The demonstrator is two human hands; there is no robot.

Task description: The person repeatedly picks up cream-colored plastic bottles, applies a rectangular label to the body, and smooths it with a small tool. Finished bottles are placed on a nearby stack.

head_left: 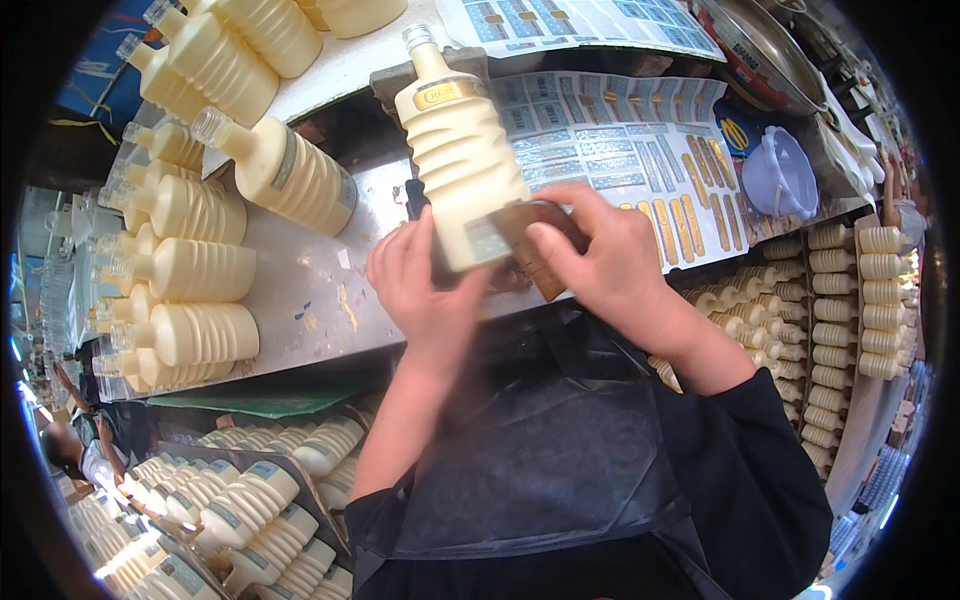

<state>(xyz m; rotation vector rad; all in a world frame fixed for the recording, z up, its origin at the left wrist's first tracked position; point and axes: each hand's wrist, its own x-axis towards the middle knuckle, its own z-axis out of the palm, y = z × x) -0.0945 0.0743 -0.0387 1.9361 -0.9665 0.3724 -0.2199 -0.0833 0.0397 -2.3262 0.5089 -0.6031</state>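
The right hand (622, 250) grasps a brown scraper (532, 255) against the lower end of a cream bottle (458, 155), which lies over the worktop (305, 275), neck pointing away. The left hand (420, 275) is at its lower left; whether it grips, I cannot tell.

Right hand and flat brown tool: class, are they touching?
Touching: the head view shows the right hand gripping the flat brown tool, thumb against its face.

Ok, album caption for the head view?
Left hand beside a cream bottle, right hand holding a brown tool at its base.
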